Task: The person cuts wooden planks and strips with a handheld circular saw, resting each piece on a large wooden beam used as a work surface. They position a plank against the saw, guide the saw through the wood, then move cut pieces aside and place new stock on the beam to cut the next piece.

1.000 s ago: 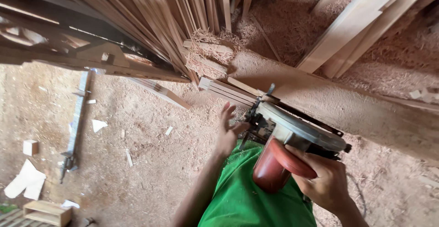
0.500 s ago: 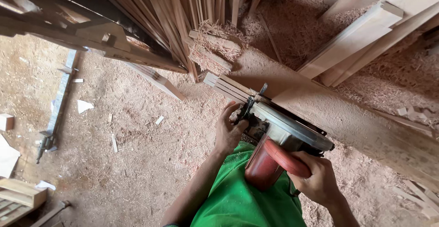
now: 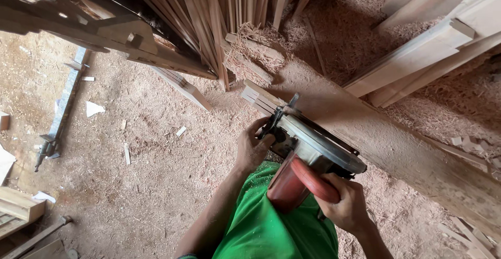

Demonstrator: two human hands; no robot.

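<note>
Sawdust-coated long timber beam (image 3: 386, 144) is carrying the circular saw (image 3: 308, 149) near its end; right hand (image 3: 344, 207) is gripping the red handle closed, left hand (image 3: 251, 147) is clasping the saw's front; most of the beam's length lies beyond the saw.

The saw (image 3: 308, 154) blade is hidden, perhaps behind its guard; plank (image 3: 417, 154) cut off.

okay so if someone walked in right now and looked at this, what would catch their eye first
First, the circular saw with its red handle at centre, gripped by the right hand while the left hand steadies its front, on a long sawdust-coated plank. Next, the leaning wooden slats at the top, and the sawdust-covered floor on the left.
</note>
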